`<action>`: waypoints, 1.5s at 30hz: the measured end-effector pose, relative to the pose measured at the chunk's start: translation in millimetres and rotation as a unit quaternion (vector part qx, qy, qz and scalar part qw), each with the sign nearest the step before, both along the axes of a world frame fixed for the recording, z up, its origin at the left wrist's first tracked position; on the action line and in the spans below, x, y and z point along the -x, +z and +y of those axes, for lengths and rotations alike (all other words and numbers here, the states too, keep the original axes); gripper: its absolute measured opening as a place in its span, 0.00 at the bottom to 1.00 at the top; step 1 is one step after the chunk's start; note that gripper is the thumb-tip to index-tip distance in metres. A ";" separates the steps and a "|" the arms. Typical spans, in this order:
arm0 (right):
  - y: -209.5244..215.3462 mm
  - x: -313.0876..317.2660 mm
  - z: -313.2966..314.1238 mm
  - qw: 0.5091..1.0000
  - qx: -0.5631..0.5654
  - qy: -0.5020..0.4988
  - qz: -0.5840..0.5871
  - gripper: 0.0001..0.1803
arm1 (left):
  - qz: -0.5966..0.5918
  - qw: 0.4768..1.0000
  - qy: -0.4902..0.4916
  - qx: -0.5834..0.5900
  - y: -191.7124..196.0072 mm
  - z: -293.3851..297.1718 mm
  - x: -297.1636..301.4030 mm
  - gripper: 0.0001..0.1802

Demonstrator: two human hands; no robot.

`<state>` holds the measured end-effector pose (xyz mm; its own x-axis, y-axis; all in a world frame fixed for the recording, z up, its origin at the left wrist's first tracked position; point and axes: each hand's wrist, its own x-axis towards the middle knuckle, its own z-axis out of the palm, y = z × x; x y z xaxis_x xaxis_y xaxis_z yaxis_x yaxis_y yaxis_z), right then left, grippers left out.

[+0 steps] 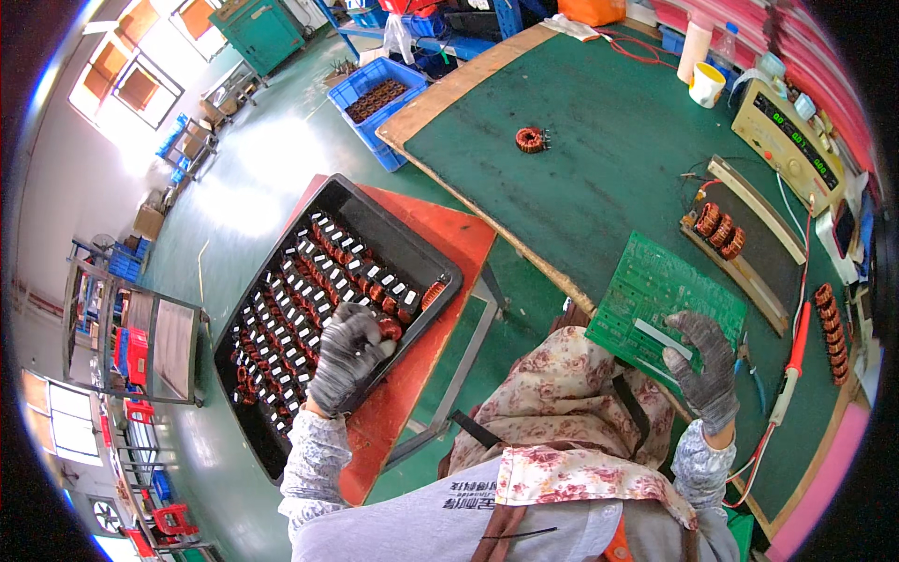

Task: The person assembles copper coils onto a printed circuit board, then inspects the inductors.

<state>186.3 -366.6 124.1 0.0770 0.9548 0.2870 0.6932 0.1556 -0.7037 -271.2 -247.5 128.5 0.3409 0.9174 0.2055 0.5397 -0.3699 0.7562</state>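
My left hand (348, 361), in a grey knitted glove, is over the near right edge of a black tray (442, 265). Its fingers are closed on a copper-wound toroidal coil (390, 328). Rows of similar coils with white tags (295, 300) fill the tray. My right hand (707, 370), gloved alike, rests at the near right part of a green circuit board (646, 290). Its fingers are bent but apart, with nothing seen between them. The board lies at the near edge of the green-topped workbench (524, 84), above my lap.
An orange-red stand (468, 234) bears the tray. On the bench lie a loose coil (531, 140), a fixture with coils (719, 230), a row of coils (830, 332), a red-tipped probe (798, 347), pliers (749, 361), a power supply (787, 140) and a mug (706, 86).
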 end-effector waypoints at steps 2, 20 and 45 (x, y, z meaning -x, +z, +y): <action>2.1 3.2 4.0 1.000 -0.006 0.021 -0.014 0.19 | -0.034 0.998 0.057 -0.009 3.7 -0.4 9.1 0.18; -27.6 42.1 0.6 0.864 0.124 0.105 0.477 0.33 | -0.059 0.982 -0.162 -0.078 33.5 -0.3 -158.9 0.24; -37.5 -144.0 61.3 0.923 0.068 -0.339 -0.170 0.40 | 0.118 0.992 -0.027 -0.030 -51.6 57.0 -48.4 0.14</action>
<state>330.4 -305.3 86.6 0.5973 0.7495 0.2855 0.7833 -0.4687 -0.4084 -222.8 -190.5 76.9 0.4341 0.8852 0.1673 0.6777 -0.4432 0.5867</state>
